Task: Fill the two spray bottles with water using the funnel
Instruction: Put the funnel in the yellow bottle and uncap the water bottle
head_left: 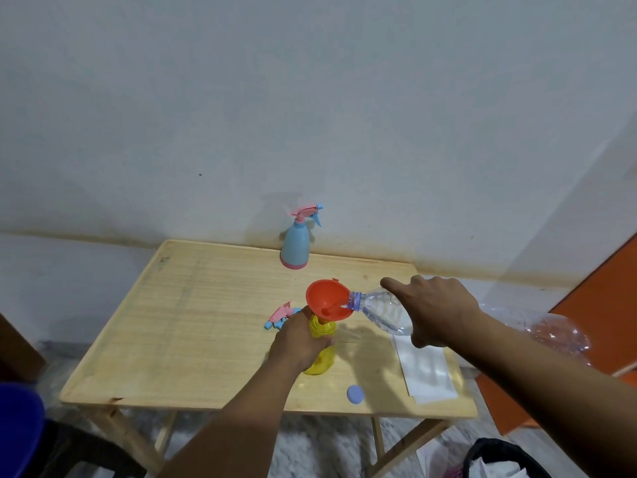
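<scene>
From my head view, my left hand (300, 339) is clamped round the yellow bottle (322, 353) near the table's (179, 339) middle, funnel (329, 302) seated in its neck, while my right hand (437, 312) grips the clear bottle (382, 310) from 3 o'clock, tipped so its mouth sits in the funnel. That thin plastic should be light, crushable and slippery when wet, so I'd hold its waist gently. The blue bottle (296, 243) stands at 12 o'clock by the wall (310, 98), a loose sprayer (281, 313) at 9, cap (355, 394) at 5.
</scene>
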